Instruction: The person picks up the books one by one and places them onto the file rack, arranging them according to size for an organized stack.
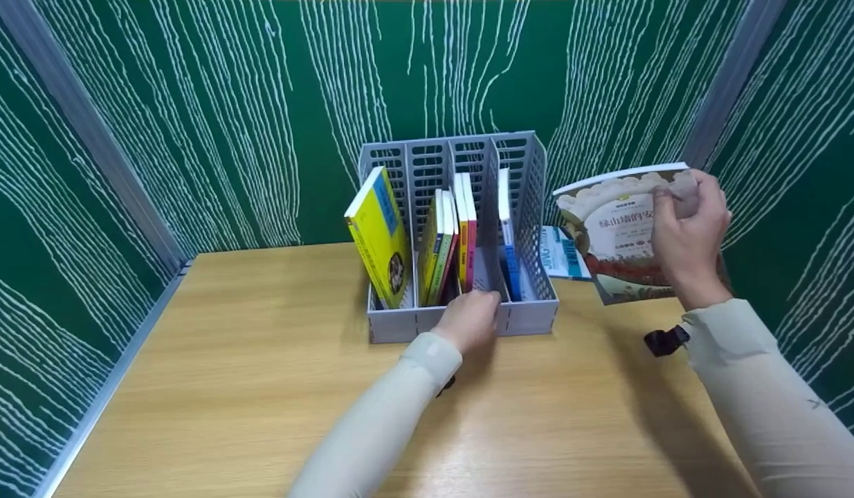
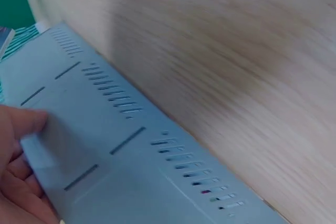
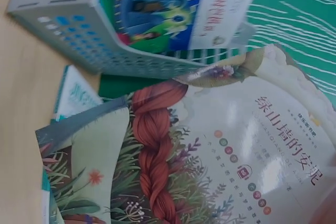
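Observation:
My right hand (image 1: 693, 232) pinches a paperback book (image 1: 619, 232) by its upper right part, thumb across the cover, and holds it to the right of a grey book rack (image 1: 394, 326). In the right wrist view, a red braid and plants show on that book's cover (image 3: 157, 166). At the rack's low front wall is my left hand (image 1: 470, 318). Seen from the left wrist, its thumb (image 2: 30, 120) lies on the wall's outer face, and the other fingers curl over the edge behind it.
Books stand in the rack's compartments: a leaning yellow one (image 1: 375, 242), several thin ones (image 1: 437, 249) and a blue-and-white one (image 1: 508, 242). A teal-and-white book (image 1: 564, 252) lies on the wooden table (image 1: 261, 360) right of the rack. Green walls (image 1: 468, 62) with white lines enclose the table.

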Tool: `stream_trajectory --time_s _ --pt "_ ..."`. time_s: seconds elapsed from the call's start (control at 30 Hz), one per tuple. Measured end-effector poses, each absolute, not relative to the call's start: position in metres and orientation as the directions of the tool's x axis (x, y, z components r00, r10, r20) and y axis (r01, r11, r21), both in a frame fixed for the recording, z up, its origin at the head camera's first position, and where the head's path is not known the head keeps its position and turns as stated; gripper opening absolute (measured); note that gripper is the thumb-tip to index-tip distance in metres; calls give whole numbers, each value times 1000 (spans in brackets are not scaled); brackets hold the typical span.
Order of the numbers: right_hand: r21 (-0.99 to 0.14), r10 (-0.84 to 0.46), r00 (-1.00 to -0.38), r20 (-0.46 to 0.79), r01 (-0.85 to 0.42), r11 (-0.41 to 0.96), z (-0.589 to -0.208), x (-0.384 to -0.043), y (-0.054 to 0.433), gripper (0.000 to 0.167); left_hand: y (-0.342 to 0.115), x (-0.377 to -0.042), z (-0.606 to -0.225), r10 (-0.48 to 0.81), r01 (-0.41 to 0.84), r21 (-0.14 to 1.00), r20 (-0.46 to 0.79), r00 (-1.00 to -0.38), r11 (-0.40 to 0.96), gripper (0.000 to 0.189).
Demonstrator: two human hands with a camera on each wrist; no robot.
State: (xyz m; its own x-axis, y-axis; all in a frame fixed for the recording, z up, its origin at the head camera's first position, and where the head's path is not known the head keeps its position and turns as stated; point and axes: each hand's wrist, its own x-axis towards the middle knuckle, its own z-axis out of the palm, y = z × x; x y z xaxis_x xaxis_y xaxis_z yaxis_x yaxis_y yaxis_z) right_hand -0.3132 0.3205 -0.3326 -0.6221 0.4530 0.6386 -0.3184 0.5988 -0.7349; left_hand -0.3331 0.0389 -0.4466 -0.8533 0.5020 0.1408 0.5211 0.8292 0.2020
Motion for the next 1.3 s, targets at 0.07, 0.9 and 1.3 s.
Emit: stream_trajectory --time_s 0.07,0.9,1.3 --pt "-755 451 -641 621 -336 563 -329 -308 320 29 37 -331 -440 474 487 301 120 -872 820 18" --pt "-709 108 -744 660 -567 420 -306 -271 277 24 15 -304 -334 479 476 788 268 -836 391 48" --pt "-700 2 -765 644 -589 404 -307 -264 255 29 23 -289 -325 606 620 674 312 -732 402 42"
